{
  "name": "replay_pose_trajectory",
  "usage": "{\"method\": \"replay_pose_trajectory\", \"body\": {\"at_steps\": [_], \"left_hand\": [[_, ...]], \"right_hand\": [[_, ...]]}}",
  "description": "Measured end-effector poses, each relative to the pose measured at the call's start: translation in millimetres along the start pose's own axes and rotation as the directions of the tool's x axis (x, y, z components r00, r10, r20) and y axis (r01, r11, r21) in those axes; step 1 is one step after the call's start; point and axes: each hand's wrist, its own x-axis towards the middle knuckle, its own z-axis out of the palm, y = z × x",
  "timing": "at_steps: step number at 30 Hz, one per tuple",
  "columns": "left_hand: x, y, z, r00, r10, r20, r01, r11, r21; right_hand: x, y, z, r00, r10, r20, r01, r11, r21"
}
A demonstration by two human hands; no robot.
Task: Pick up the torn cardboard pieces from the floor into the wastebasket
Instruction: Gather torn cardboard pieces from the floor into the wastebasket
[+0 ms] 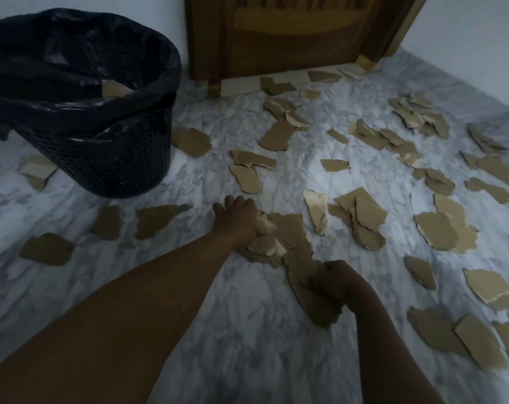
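Observation:
Several torn brown cardboard pieces lie scattered over the marble floor. A gathered heap of cardboard pieces sits in the middle. My left hand grips the far left side of this heap. My right hand grips the heap's near end, fingers curled round several pieces. A black mesh wastebasket with a black liner stands at the upper left, with one cardboard piece visible inside.
A wooden door stands at the back, with cardboard bits along its bottom edge. White walls close the far side and right. Loose pieces lie left of the heap and beside the basket.

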Motion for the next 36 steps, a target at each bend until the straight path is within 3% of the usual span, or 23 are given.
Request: {"method": "replay_pose_trajectory", "body": {"at_steps": [3, 4, 6, 8, 9, 12, 13, 15, 17, 19, 22, 27, 29, 32, 36], "left_hand": [[-2, -3, -4, 0.977, 0.089, -0.193, -0.091, 0.996, -0.002], [-2, -6, -9, 0.969, 0.125, -0.212, -0.152, 0.982, -0.116], [-3, -14, -21, 0.973, 0.136, -0.185, -0.21, 0.854, -0.476], [-5, -28, -33, 0.986, 0.076, -0.146, -0.156, 0.724, -0.672], [-9, -38, -38, 0.989, 0.037, -0.142, -0.13, 0.671, -0.73], [-20, -74, -47, 0.998, -0.06, -0.024, 0.005, 0.444, -0.896], [-22, -90, -45, 0.995, -0.089, 0.034, 0.069, 0.419, -0.906], [-30, -122, -43, 0.978, -0.136, 0.16, 0.203, 0.426, -0.882], [-40, -149, -42, 0.946, -0.139, 0.293, 0.324, 0.44, -0.837], [-53, -170, -41, 0.926, -0.113, 0.361, 0.37, 0.467, -0.803], [-70, -188, -43, 0.896, -0.092, 0.434, 0.418, 0.5, -0.758], [-85, -184, -48, 0.887, -0.022, 0.461, 0.334, 0.721, -0.608], [-85, -177, -47, 0.903, -0.034, 0.429, 0.3, 0.765, -0.57], [-80, -174, -38, 0.964, 0.002, 0.267, 0.165, 0.782, -0.601], [-66, -173, -19, 0.991, -0.121, 0.058, 0.134, 0.851, -0.508]], "right_hand": [[-3, -3, -7, 0.998, 0.033, 0.052, -0.034, 0.999, 0.036], [-6, -4, -11, 0.996, 0.045, 0.076, -0.051, 0.995, 0.085], [-11, -7, -20, 0.994, 0.03, 0.105, -0.062, 0.946, 0.318], [-15, -15, -30, 0.997, -0.036, 0.073, -0.012, 0.822, 0.569], [-13, -22, -34, 0.998, -0.054, 0.023, 0.028, 0.79, 0.613], [11, -48, -36, 0.989, 0.009, -0.151, 0.069, 0.858, 0.508], [23, -56, -30, 0.984, 0.032, -0.174, 0.047, 0.9, 0.433], [39, -68, -10, 0.981, 0.065, -0.184, -0.033, 0.985, 0.172], [50, -70, 10, 0.957, 0.104, -0.27, -0.12, 0.992, -0.042], [48, -69, 22, 0.924, 0.162, -0.346, -0.161, 0.986, 0.032], [37, -59, 20, 0.929, 0.166, -0.332, -0.102, 0.974, 0.205], [-4, -65, -2, 0.994, 0.033, -0.104, -0.027, 0.998, 0.064], [-20, -74, -14, 0.999, 0.02, -0.037, -0.023, 0.997, -0.076], [-38, -93, -23, 1.0, -0.021, 0.012, 0.023, 0.954, -0.3], [-46, -124, -16, 0.999, -0.051, -0.004, 0.043, 0.886, -0.463]]}}
